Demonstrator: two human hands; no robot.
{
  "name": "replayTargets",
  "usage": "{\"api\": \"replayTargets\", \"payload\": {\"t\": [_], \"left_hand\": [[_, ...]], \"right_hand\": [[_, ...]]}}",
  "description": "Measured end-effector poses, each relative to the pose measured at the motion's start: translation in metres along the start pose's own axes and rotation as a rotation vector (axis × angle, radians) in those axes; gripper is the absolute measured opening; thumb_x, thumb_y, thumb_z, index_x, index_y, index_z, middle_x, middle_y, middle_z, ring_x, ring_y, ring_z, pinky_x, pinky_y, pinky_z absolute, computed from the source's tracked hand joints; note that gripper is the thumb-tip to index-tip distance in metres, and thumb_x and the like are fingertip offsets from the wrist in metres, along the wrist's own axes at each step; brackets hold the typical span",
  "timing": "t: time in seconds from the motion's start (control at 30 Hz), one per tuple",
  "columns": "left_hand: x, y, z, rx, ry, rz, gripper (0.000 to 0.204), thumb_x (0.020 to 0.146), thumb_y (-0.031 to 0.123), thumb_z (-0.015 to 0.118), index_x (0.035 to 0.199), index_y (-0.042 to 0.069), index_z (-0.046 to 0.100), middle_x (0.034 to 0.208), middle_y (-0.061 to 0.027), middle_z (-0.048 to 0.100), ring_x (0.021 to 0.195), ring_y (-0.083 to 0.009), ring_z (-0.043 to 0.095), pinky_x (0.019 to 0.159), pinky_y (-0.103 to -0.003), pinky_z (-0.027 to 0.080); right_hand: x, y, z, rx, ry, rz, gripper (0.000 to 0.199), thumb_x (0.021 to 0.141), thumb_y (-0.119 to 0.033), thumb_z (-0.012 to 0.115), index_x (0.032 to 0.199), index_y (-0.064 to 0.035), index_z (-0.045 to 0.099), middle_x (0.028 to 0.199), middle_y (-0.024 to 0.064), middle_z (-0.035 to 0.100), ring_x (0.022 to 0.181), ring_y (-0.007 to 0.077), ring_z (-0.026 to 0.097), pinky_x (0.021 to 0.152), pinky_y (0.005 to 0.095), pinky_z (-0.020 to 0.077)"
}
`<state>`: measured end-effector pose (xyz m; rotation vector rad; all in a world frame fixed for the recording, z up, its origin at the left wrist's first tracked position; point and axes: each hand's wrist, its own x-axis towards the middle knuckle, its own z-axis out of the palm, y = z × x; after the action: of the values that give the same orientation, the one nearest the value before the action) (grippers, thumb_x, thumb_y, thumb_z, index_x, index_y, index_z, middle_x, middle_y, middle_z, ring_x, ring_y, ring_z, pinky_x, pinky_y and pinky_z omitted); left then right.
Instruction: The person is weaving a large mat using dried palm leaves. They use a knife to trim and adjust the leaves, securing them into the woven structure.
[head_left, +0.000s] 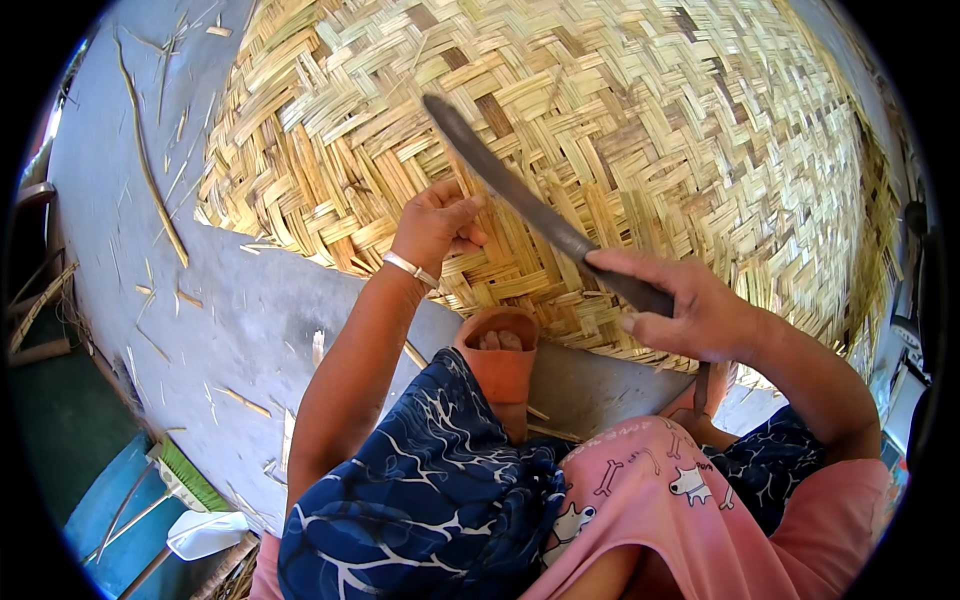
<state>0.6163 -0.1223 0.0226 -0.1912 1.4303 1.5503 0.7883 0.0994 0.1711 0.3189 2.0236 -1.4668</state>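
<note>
A large woven mat of pale split strips (640,130) spreads in front of me over the grey floor. My right hand (695,305) is closed round a long, dark, slightly curved machete (510,185), its index finger stretched along the metal. The blade points up and to the left above the mat, its tip beyond my left hand. My left hand (440,228), with a light bracelet at the wrist, is held at the mat's near left part. Its fingers are curled in a pinch; whatever they hold, if anything, is too small to tell.
Loose strips and a long thin stick (150,150) lie on the grey floor (240,320) at left. A green-bristled broom (188,475), a white dustpan (205,535) and something blue are at lower left. My sandalled foot (497,365) rests at the mat's near edge.
</note>
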Motion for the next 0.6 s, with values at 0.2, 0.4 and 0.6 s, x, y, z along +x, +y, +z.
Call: {"api": "replayTargets", "payload": {"t": [0.2, 0.4, 0.6], "left_hand": [[-0.008, -0.010, 0.013, 0.259, 0.278, 0.096, 0.013, 0.086, 0.008, 0.060, 0.079, -0.003, 0.062, 0.062, -0.0121, 0.064, 0.048, -0.0160, 0.062, 0.042, -0.028, 0.051], [-0.013, -0.024, 0.003, 0.204, 0.379, 0.088, 0.022, 0.085, 0.018, 0.068, 0.073, 0.002, 0.058, 0.059, -0.0073, 0.061, 0.048, -0.0140, 0.060, 0.044, -0.026, 0.050], [-0.019, -0.013, -0.009, -0.003, 0.237, -0.009, 0.024, 0.087, 0.025, 0.069, 0.077, 0.007, 0.057, 0.062, -0.0025, 0.059, 0.052, -0.0106, 0.061, 0.044, -0.023, 0.047]], "right_hand": [[-0.002, 0.012, 0.015, -0.037, -0.146, 0.104, 0.062, 0.080, -0.025, 0.065, 0.137, -0.0104, 0.049, 0.064, 0.0091, 0.054, 0.058, 0.0141, 0.053, 0.058, 0.0287, 0.0442], [0.010, 0.015, 0.021, -0.252, -0.075, 0.187, 0.057, 0.080, -0.030, 0.062, 0.134, -0.0102, 0.052, 0.071, 0.0168, 0.062, 0.065, 0.0296, 0.062, 0.063, 0.0383, 0.0480], [0.029, -0.001, 0.019, -0.472, -0.056, 0.101, 0.057, 0.079, -0.028, 0.061, 0.133, -0.0136, 0.052, 0.074, 0.0191, 0.064, 0.069, 0.0355, 0.064, 0.064, 0.0431, 0.0497]]}}
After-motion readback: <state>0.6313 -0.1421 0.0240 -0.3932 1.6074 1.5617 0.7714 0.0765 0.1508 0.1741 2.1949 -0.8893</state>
